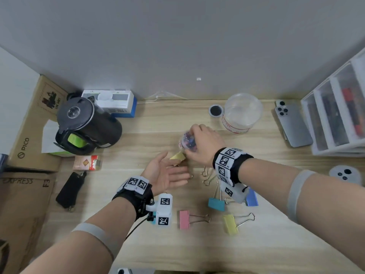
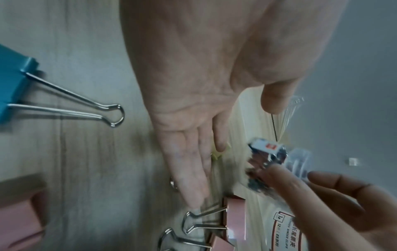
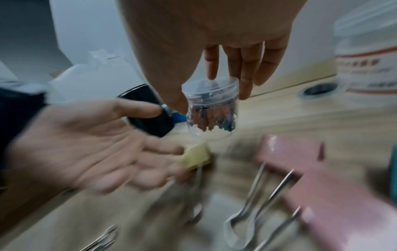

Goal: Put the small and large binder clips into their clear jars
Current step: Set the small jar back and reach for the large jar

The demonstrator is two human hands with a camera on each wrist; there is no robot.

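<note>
Honestly, right hand (image 1: 204,144) pinches the small clear jar (image 3: 211,108) of clips tilted over the flat, empty left hand (image 1: 167,175); a slip scatters them across the surface (image 1: 158,123).

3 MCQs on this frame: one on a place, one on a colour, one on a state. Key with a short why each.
1. Where is the large jar?
A. back of the desk
B. in the left hand
C. on the cardboard box

2. Colour of the large clip nearest the left wrist?
A. black
B. pink
C. white

3. What is the left hand doing?
A. gripping a phone
B. making a fist
C. lying open, palm up

Key: A, it stands near the wall; B, pink body with wire handles; C, straight fingers while the right hand holds the small jar.
</note>
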